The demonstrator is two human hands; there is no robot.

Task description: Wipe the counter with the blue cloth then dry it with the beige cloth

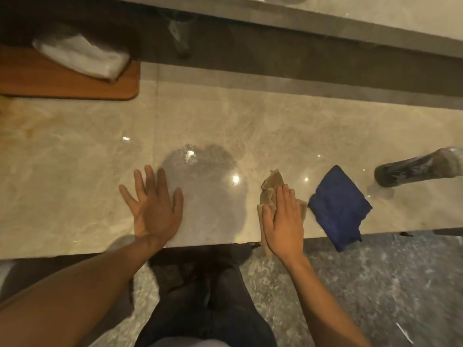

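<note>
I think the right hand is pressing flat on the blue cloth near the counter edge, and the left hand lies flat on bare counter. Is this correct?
Not quite. In the head view the right hand presses flat on the beige cloth; the blue cloth lies untouched to its right, overhanging the counter edge. The left hand is flat on bare counter, as you said.

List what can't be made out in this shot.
Head view only:
- Beige cloth: mostly covered by the right hand; its full shape is hidden.
- Bottle at right: cut off by the frame edge and blurred; contents unreadable.
- White cloth on the wooden board: dark and blurred, and the board is cut off at left.
- Dark thing behind the counter: too blurred to identify.
</note>
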